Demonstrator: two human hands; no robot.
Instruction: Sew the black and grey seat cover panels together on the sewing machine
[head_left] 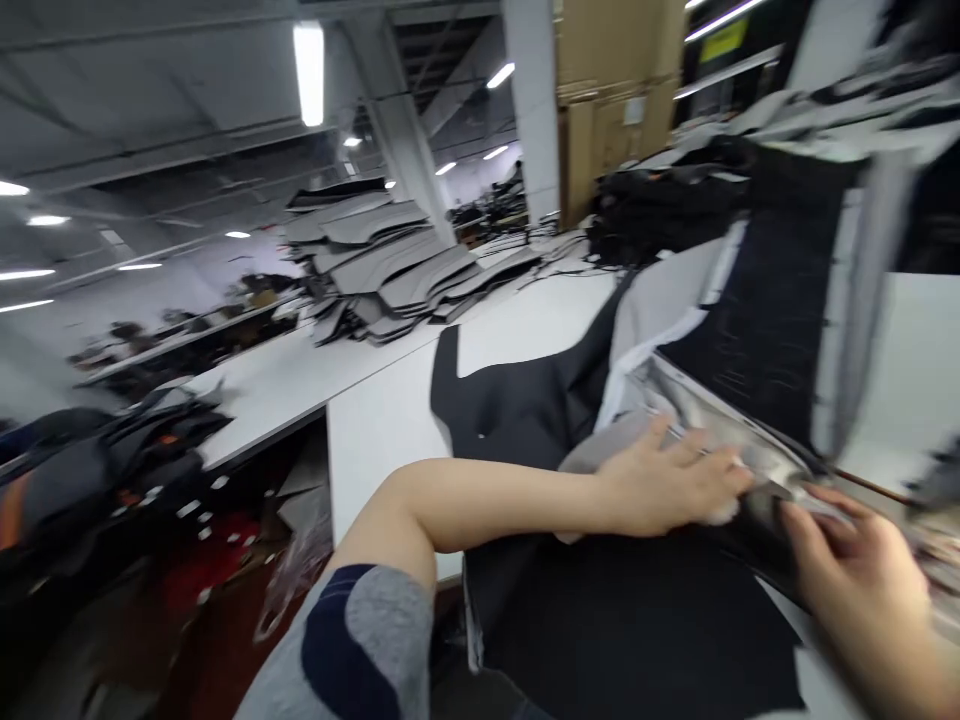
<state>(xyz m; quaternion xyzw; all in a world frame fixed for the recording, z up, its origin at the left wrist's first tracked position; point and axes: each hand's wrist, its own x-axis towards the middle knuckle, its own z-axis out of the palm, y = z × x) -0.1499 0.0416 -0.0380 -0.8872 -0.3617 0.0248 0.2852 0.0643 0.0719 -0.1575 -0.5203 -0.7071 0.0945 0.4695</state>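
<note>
My left hand lies flat with fingers stretched out on a pile of grey and black fabric pieces on the white table. Its fingertips touch a shiny grey edge of the pile. My right hand is at the lower right, fingers curled and pinching the edge of the same fabric pile near the left fingertips. A large black fabric piece lies under both hands, hanging over the table's near edge. The picture is smeared by motion on the right.
A tall stack of grey cut panels sits further back on the table. A heap of black material and cardboard boxes stand behind. Dark fabric bundles lie at the left, with scraps on the floor.
</note>
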